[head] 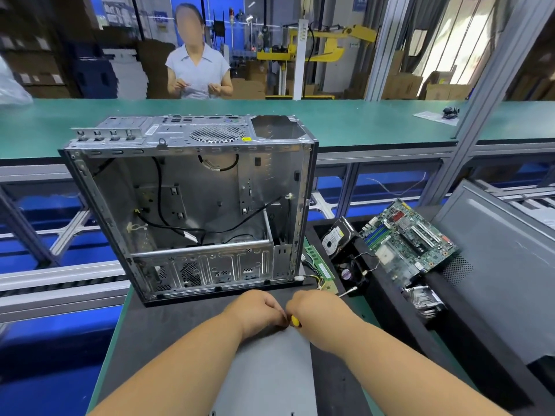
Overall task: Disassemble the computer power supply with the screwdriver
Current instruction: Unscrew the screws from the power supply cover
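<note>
Grey power supply [267, 370] lying flat on the dark mat [168, 322], directly in front of the emptied computer case [192, 205]. Both hands meeting at its far edge, close to the case's bottom rail. Left hand [258, 310] curled, knuckles up; cannot tell what its fingers pinch. Right hand [315, 310] closed round a screwdriver [295, 320], only a sliver of yellow handle showing between the two hands. Right of the case: a green memory stick [319, 262] and loose yellow wires [315, 282], then a hard drive [336, 239], a small fan [350, 273] and a motherboard [411, 240] in a black tray [390, 313]. Beyond the case, a green bench [360, 121], with another person [198, 67] standing behind it.
</note>
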Action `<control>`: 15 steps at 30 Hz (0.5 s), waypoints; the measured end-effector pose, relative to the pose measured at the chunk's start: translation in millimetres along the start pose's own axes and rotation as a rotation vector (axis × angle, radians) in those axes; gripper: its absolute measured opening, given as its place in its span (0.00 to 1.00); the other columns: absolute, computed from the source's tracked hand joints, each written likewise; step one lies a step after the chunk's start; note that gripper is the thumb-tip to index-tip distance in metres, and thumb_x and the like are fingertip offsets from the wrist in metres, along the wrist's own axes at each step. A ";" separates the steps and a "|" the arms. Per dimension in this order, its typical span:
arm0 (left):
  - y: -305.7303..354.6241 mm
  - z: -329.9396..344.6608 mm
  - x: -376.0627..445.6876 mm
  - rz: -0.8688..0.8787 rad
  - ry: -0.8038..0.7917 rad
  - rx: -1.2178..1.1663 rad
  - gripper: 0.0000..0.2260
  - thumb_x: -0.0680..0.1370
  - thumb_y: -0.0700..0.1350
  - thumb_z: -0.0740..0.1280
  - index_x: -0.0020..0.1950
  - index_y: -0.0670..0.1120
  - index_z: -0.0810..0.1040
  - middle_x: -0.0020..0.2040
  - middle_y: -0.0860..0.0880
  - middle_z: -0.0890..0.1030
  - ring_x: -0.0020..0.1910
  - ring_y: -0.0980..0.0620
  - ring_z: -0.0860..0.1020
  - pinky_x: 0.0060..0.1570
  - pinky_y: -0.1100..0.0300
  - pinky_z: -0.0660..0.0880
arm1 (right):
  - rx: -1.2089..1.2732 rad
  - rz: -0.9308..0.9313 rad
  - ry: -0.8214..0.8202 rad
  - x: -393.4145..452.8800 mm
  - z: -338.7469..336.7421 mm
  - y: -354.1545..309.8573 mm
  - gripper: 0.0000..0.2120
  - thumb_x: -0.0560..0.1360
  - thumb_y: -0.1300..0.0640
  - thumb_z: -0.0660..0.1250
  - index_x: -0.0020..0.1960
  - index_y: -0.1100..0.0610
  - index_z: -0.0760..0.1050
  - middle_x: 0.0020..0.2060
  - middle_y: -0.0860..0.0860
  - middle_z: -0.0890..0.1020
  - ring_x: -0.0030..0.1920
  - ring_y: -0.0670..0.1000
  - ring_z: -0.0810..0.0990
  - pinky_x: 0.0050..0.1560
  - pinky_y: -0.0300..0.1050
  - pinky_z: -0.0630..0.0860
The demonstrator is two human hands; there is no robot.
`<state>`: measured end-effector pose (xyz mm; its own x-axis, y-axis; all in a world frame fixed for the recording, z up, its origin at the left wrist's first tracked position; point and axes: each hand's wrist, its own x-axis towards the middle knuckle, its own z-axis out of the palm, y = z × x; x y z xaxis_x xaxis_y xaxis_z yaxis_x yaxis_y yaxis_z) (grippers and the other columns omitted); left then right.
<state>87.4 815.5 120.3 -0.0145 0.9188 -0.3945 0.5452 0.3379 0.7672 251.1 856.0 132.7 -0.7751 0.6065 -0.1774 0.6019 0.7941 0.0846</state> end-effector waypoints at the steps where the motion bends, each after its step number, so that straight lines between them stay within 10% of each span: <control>1: 0.1 -0.5 -0.6 -0.002 0.002 0.005 0.03 0.62 0.50 0.75 0.33 0.58 0.85 0.37 0.58 0.85 0.44 0.58 0.82 0.55 0.59 0.78 | -0.011 -0.034 0.023 -3.7 -4.1 -0.1 0.11 0.77 0.62 0.60 0.57 0.57 0.76 0.52 0.57 0.77 0.48 0.61 0.77 0.39 0.47 0.65; 15: 2.1 1.6 -7.0 -0.065 0.030 0.065 0.13 0.55 0.61 0.71 0.36 0.59 0.84 0.36 0.60 0.84 0.43 0.57 0.82 0.55 0.54 0.79 | -0.170 -0.277 -0.070 -5.8 -33.8 5.9 0.14 0.77 0.64 0.60 0.62 0.61 0.74 0.54 0.59 0.77 0.53 0.62 0.77 0.44 0.53 0.71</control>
<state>90.0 809.5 123.9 -0.0760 0.9015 -0.4260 0.5954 0.3838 0.7059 252.6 858.6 167.3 -0.8861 0.3668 -0.2834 0.3248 0.9275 0.1852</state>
